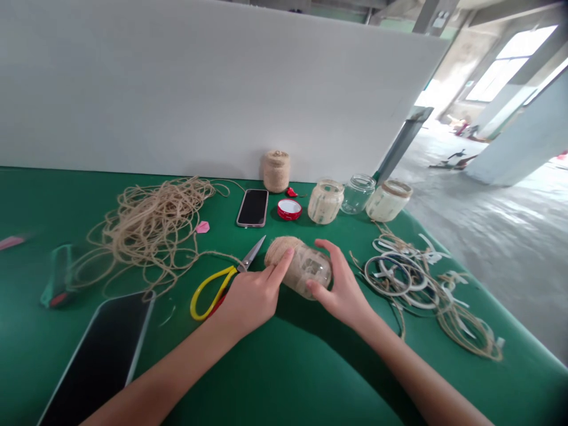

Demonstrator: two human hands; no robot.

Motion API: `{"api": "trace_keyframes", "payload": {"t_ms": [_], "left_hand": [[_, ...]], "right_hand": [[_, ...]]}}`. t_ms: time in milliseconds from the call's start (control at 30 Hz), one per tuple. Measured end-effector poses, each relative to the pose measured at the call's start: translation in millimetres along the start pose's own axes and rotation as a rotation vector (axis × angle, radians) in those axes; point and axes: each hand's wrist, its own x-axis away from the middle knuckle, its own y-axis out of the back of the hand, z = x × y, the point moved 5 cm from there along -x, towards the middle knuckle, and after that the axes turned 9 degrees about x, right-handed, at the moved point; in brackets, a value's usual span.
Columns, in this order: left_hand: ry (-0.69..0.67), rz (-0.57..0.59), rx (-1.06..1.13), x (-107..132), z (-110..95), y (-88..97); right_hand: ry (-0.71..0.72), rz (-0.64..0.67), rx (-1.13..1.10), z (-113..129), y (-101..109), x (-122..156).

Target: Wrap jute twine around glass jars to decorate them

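A glass jar (306, 268) lies on its side on the green table (284, 378), with jute twine wound around its left end. My left hand (252, 296) grips the wrapped end, and my right hand (339, 288) holds the bare glass end. A twine strand runs from the jar to a loose jute pile (151, 231). Yellow-handled scissors (215, 289) lie open just beside my left hand, partly under it.
Behind the hands stand a twine spool (276, 171), a phone (252, 207), a red lid (289, 209), and several jars (357, 193). A tablet (97, 361) lies at front left. Tangled twine and white strips (408, 278) lie right. A white board (213, 89) stands behind the table.
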Motion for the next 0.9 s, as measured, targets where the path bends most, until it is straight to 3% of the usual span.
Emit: {"api": "trace_keyframes", "payload": {"t_ms": [100,200,367,667,900], "left_hand": [[0.015,-0.002,-0.041,-2,-3,1.5],[0.035,-0.002,-0.088,-4,-4,2.1],[-0.002,-0.046,-0.084,-3,-10,3.6],[-0.059,-0.134,-0.099,1,-15,15.5],[-0.055,-0.107,-0.145,1,-19,16.9]], "right_hand": [[0.165,-0.104,0.267,14,5,4],[0.256,-0.041,0.4,23,2,6],[0.19,0.025,0.449,19,-2,6],[0.228,-0.013,0.506,22,-4,9],[0.231,-0.026,0.521,22,-5,10]]}}
